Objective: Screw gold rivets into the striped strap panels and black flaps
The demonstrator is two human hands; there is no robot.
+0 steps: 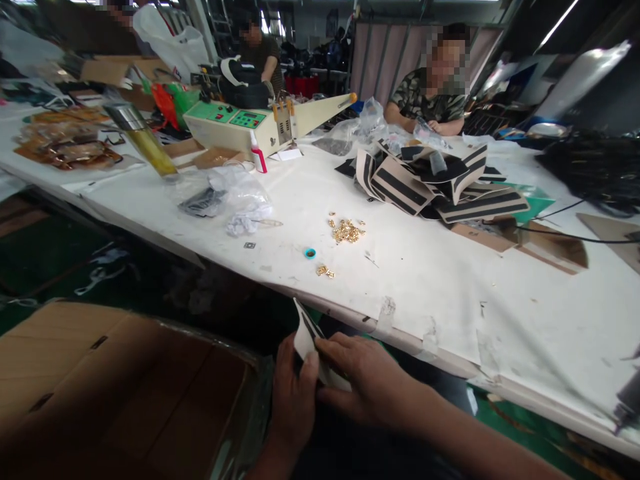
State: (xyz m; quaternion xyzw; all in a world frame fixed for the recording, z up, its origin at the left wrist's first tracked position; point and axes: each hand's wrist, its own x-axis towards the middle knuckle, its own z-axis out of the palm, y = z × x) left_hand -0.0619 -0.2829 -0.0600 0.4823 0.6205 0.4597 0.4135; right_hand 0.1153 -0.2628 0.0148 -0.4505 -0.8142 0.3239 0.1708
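Between my hands is a beige panel with a dark stripe, curved and held in front of the table's near edge. My left hand grips its left side, thumb pressed on the face. My right hand is closed on its right side, with the fingers over the striped face. On the table beyond lie a small group of gold metal pieces, a small turquoise cap with something dark in it and a larger pile of gold pieces. Similar striped panels are heaped farther back.
An open cardboard box stands at my lower left. Across the white table are a cream machine with green panels, a bottle of yellow liquid, crumpled plastic and a small cardboard tray. A person sits opposite.
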